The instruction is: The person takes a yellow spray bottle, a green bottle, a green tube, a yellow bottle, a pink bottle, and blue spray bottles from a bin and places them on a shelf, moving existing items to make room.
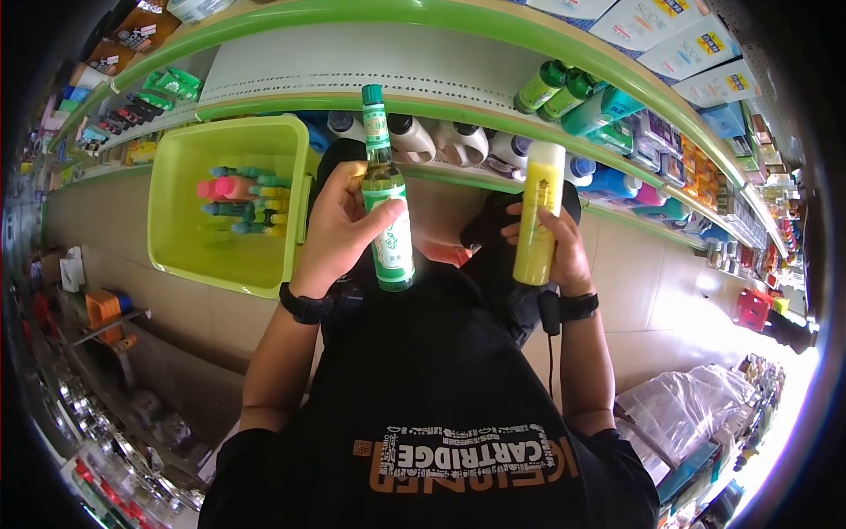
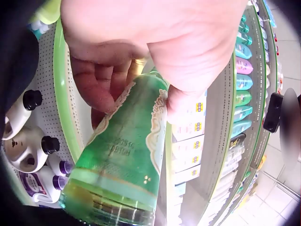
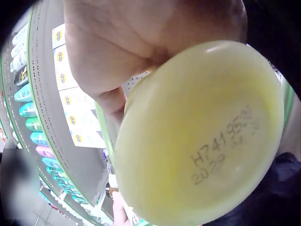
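From my end: green bottle (image 1: 385, 187) translucent and glossy, slim-necked, with a printed label; yellow bottle (image 1: 536, 198) a smooth cylinder with a whitish cap. Both held before the dark shirt (image 1: 397, 379), between shelf (image 1: 308, 57) and wearer. Left hand (image 1: 339, 225) curled round the green one, thumb across its label; right hand (image 1: 568, 251) curled round the yellow, gap only as wide as the bottle. Smooth plastic tub (image 1: 161, 198) at left, small coloured bottles (image 1: 233, 188) inside. Right wrist view alone gives me the yellow one's round base, stamped "2020".
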